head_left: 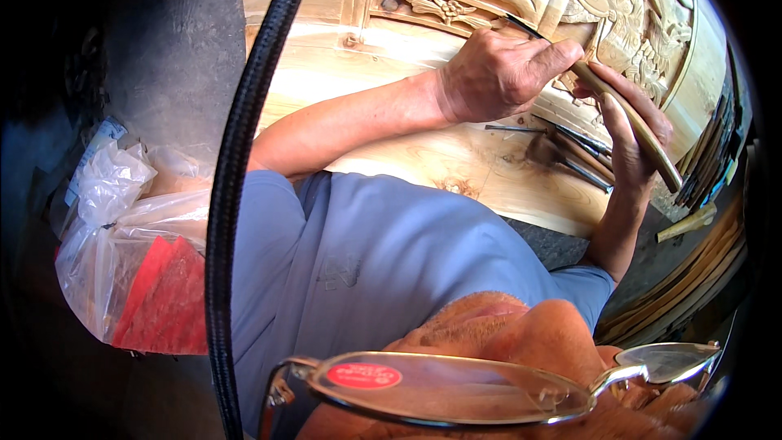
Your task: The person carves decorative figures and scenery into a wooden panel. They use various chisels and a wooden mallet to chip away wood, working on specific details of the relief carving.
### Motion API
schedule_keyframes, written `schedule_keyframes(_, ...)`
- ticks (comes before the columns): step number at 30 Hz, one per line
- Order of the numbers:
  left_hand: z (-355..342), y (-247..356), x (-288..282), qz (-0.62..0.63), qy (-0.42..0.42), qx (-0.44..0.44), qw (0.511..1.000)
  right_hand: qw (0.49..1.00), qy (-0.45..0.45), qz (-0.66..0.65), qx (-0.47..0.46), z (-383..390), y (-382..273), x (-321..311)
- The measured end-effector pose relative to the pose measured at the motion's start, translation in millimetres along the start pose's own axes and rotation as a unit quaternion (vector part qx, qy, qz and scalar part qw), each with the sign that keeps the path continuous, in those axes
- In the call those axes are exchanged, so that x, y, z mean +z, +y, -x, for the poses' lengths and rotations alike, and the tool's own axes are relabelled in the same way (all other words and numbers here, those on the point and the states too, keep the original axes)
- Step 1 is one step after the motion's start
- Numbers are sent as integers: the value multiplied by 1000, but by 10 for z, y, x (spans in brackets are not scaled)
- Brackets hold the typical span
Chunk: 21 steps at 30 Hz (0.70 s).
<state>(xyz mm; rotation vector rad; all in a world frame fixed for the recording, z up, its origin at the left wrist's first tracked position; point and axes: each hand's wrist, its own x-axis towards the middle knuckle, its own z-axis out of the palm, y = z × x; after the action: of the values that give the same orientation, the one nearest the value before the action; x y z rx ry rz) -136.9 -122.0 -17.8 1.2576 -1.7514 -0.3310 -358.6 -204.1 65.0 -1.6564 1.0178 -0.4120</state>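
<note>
A carving chisel [638, 132] with a dark metal blade and a long wooden handle slants across the upper right. My left hand [505, 72] is closed round it near the blade, thumb stretched along the handle. Farther back, the fingers and thumb of my right hand [631, 134] grip the wooden handle. The blade end lies over a pale carved wooden panel [448, 41], close to a flower relief [444, 8]; whether the edge touches the wood, I cannot tell. Raised figures [623, 12] stand out on the panel's right part.
Several loose chisels [570, 155] lie on the wood below my hands. More tools [713, 155] are bunched at the right edge, near a short wooden handle [687, 223]. A clear plastic bag [106, 195] with something red sits at left. A black braided cord [244, 147] crosses the view.
</note>
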Motion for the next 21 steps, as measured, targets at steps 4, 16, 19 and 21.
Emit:
schedule_keyframes(4, 6, -18, -54, -2, -10, -5, 1000, 999, 2, -38, 2, -11, 8, 76)
schedule_keyframes(16, -23, 11, 53, 6, 26, 5, 1000, 1000, 5, -26, 0, 26, -24, -4)
schedule_keyframes(19, -24, 10, 43, 6, 22, 4, 1000, 1000, -2, -13, -6, 19, -30, -26)
schedule_keyframes(21, -23, 1, 65, 11, 24, 4, 1000, 1000, -4, -3, -9, 12, -42, -38)
